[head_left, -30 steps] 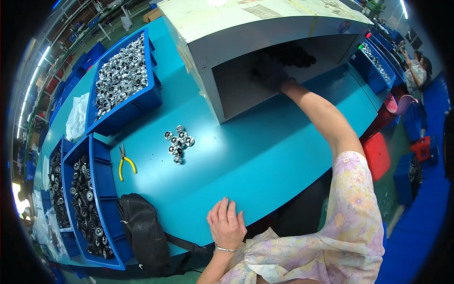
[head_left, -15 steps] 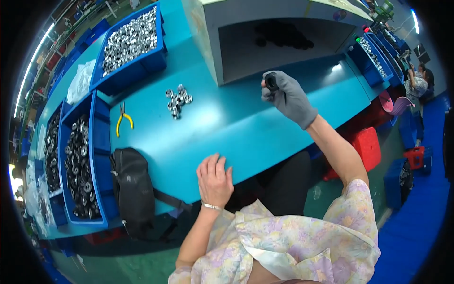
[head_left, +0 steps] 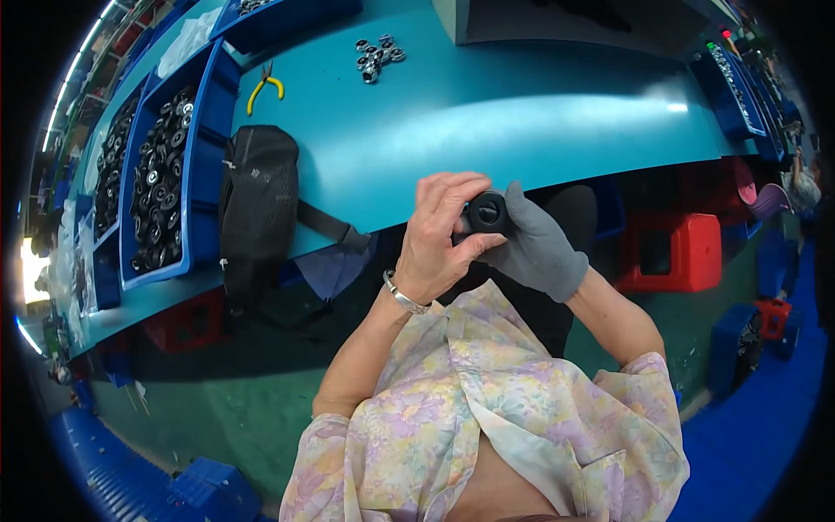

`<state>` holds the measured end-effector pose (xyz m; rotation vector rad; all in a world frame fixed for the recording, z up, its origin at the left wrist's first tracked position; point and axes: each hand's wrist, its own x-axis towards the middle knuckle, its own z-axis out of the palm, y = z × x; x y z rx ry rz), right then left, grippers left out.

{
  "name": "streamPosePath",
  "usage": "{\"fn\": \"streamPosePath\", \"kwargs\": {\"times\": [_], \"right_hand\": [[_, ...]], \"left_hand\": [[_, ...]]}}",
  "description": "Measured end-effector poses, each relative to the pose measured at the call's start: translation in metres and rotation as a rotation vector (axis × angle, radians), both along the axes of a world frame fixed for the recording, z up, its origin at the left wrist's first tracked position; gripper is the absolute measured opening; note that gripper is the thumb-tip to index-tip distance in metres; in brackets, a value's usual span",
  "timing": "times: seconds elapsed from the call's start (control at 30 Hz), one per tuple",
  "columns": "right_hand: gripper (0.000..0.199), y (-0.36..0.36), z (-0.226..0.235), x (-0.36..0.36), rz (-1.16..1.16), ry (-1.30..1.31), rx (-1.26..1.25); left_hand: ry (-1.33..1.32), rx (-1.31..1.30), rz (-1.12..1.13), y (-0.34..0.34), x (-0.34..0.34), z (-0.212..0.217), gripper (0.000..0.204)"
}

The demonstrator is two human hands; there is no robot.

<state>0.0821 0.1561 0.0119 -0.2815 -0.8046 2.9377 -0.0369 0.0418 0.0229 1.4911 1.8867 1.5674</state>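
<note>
Both my hands meet around a small black ring-shaped part (head_left: 489,211) just off the near edge of the table. My bare left hand (head_left: 439,230), with a bracelet at the wrist, pinches the part from its left side between thumb and fingers. My right hand (head_left: 539,244), in a grey glove, holds the same part from the right, with its thumb at the upper edge. A round opening faces upward in the part; what lies inside it is too dark to make out.
On the turquoise table (head_left: 417,113) lie a small cluster of shiny metal parts (head_left: 376,59), yellow-handled pliers (head_left: 265,87) and a black bag (head_left: 259,209). A blue bin (head_left: 184,252) of black round parts stands at left. A red stool (head_left: 671,252) stands below the table's right side.
My right hand has brought the black part down from over the table toward me. My left hand has left the table edge and joined it on the part. The view has tilted downward.
</note>
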Motion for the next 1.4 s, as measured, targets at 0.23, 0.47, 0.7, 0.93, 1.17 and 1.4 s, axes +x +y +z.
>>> {"fn": "streamPosePath", "kwargs": {"times": [0.23,0.47,0.7,0.93,1.17,1.4], "right_hand": [[0.035,-0.023,0.001,0.015,-0.117,-0.258,0.464],[0.040,-0.044,0.021,0.016,-0.145,-0.326,1.363],[0.023,-0.047,-0.001,0.028,-0.131,-0.208,0.636],[0.042,-0.064,-0.021,0.028,-0.048,0.021,0.003],[0.047,-0.074,-0.029,0.028,-0.106,-0.007,-0.266],[0.053,-0.073,-0.019,0.026,-0.083,-0.113,-0.245]], "left_hand": [[0.193,0.031,0.073,-0.034,0.008,-0.011,0.050],[0.510,-0.050,0.131,-0.043,0.017,-0.008,0.049],[0.156,0.044,0.056,-0.047,0.026,-0.003,0.057],[0.071,0.082,0.134,-0.049,0.038,-0.006,0.062],[0.217,0.054,0.162,-0.052,0.033,-0.014,0.056],[0.258,-0.010,0.135,-0.055,0.031,-0.018,0.057]]}}
